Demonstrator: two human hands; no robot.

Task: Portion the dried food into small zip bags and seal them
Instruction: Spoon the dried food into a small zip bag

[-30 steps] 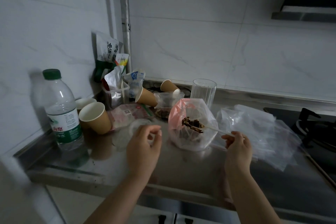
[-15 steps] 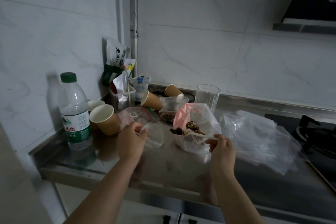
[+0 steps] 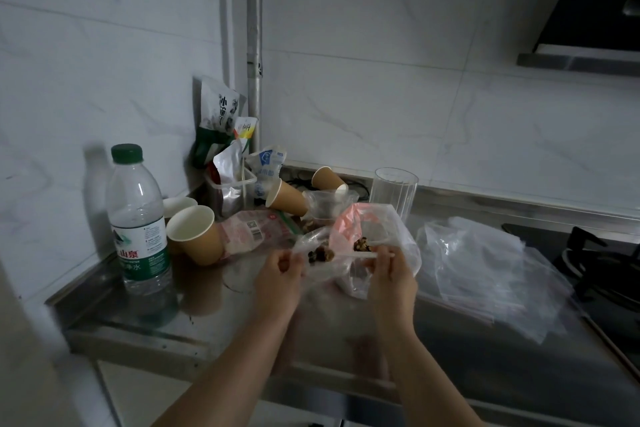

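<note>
Both hands work over the steel counter (image 3: 346,333) in dim light. The left hand (image 3: 277,279) has its fingers curled, pinching the edge of a small clear zip bag (image 3: 313,246) held up off the counter; a few dark brown pieces of dried food (image 3: 320,256) show inside it, just beside the fingers. The right hand (image 3: 393,276) pinches a thin white spoon handle (image 3: 356,255) that runs leftward toward the bag's mouth. Just behind the hands stands a larger clear bag with a pink patch (image 3: 377,236), open at the top, with more dried food (image 3: 362,245) visible inside. To the right lies a loose heap of clear plastic bags (image 3: 485,267), near a black stove burner (image 3: 602,260). On the left stands a green-capped water bottle (image 3: 138,218), with a brown paper cup (image 3: 195,236) leaning beside it and a flat pink packet (image 3: 256,229) between cup and hands. Farther back, two more paper cups (image 3: 287,198) lie tipped, a tall clear glass (image 3: 393,194) stands upright, and snack packets (image 3: 221,114) lean in the corner by a pipe (image 3: 254,45).
</note>
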